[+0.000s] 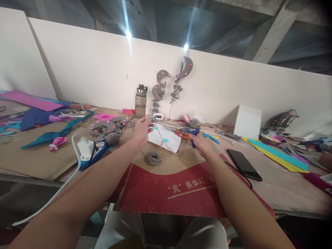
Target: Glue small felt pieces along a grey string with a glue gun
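My left hand (143, 128) pinches a small teal piece (153, 118), from which a grey cord (161, 137) runs down to the right. Below them lies a white sheet (173, 141) with teal bits on it. My right hand (198, 141) is wrapped round the handle of a blue glue gun (192, 131), its nozzle end toward the left. Orange-handled scissors (182, 135) lie just left of that hand. A coil of grey cord (153, 158) rests on the cardboard in front of the sheet.
A bottle (140, 101) stands by the white partition. A power strip (93, 154) with a charger and cable lies left, a black phone (244, 164) right. Grey moon ornaments (185, 68) hang behind. Another person's hand (325, 159) shows at the right edge.
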`<state>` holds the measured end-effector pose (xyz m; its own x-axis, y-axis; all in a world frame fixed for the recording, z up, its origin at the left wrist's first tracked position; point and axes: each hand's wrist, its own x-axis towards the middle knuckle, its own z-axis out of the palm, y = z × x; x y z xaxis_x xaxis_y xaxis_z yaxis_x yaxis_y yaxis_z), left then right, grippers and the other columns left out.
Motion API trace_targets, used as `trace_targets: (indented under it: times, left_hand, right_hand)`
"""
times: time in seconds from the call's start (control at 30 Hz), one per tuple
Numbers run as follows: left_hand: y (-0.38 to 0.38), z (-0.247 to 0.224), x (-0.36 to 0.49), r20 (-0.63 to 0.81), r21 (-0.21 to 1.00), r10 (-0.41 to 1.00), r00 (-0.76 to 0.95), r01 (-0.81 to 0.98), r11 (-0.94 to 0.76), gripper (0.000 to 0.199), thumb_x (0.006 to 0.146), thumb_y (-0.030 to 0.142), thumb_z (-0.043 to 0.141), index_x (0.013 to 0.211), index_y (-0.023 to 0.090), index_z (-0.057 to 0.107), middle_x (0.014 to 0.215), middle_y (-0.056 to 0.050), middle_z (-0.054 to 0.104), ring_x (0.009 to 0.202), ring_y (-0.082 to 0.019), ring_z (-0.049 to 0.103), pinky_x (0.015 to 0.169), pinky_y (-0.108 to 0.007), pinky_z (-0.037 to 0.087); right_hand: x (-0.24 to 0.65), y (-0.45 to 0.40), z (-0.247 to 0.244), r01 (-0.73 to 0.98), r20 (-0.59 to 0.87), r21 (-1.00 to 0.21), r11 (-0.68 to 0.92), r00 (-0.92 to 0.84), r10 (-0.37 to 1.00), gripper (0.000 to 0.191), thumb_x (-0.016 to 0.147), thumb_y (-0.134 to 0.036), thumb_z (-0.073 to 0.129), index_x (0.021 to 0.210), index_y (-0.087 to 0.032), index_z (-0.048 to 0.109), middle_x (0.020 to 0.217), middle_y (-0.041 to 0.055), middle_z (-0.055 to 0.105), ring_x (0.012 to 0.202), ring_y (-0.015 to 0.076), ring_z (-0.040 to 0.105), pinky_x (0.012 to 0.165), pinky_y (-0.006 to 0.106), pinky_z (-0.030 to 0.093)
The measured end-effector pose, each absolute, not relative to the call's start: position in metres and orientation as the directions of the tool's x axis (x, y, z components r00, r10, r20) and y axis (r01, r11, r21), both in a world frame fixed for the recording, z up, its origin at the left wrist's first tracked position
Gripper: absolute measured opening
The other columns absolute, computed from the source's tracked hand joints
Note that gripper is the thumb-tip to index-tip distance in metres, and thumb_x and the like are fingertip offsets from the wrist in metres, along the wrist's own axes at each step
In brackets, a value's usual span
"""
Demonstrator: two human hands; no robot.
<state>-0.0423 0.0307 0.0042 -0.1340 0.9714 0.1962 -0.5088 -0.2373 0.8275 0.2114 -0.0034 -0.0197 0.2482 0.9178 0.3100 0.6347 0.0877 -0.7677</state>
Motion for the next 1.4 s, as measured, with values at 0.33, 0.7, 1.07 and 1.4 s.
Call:
trace_targets:
  times: [0.33,0.7,1.07,1.4]
  left_hand:
    - [0.016,0.0,-0.023,0.333,0.873,0.943,0.011,-0.38,-0.304,0.016,0.067,0.028,0.065,0.071,0.015,0.057,0.069,-0.001,0.058,0.052,-0.007,0.051,0.045,-0.02,0.034]
    - [-0.018,0.005,-0.015,0.715,0.671,0.699,0.005,0.278,-0.688,0.008,0.076,0.024,0.058,0.075,0.018,0.063,0.074,0.0,0.063,0.06,-0.009,0.047,0.06,-0.023,0.037]
    - [-0.009,-0.007,-0.01,0.522,0.851,0.85,0.074,0.026,-0.525,0.016,0.076,0.033,0.057,0.074,0.016,0.059,0.061,0.001,0.058,0.055,-0.009,0.049,0.055,-0.022,0.038]
    - [-0.01,-0.009,-0.007,0.476,0.879,0.872,0.114,-0.033,-0.476,0.016,0.075,0.032,0.057,0.074,0.017,0.06,0.057,0.0,0.059,0.052,-0.009,0.05,0.051,-0.021,0.039]
  right_hand:
    - [0.208,-0.012,-0.011,0.933,0.361,-0.293,-0.209,0.31,0.88,0.024,0.081,-0.032,0.049,0.083,-0.01,0.059,0.097,0.0223,0.063,0.104,0.0329,0.054,0.086,0.041,0.039]
    - [0.119,-0.04,-0.005,-0.207,0.397,-0.902,0.379,-0.051,0.916,0.04,0.068,-0.025,0.063,0.101,-0.026,0.04,0.093,-0.0018,0.06,0.073,0.0119,0.059,0.075,0.032,0.048]
    - [0.126,-0.043,-0.005,0.34,0.598,-0.772,0.537,0.102,0.795,0.012,0.078,-0.03,0.056,0.08,-0.019,0.053,0.071,-0.002,0.053,0.063,0.0109,0.047,0.058,0.024,0.039]
    - [0.127,-0.048,-0.001,0.517,0.645,-0.693,0.502,0.134,0.752,0.017,0.082,-0.034,0.051,0.077,-0.019,0.054,0.066,-0.0021,0.052,0.058,0.0113,0.043,0.057,0.025,0.034]
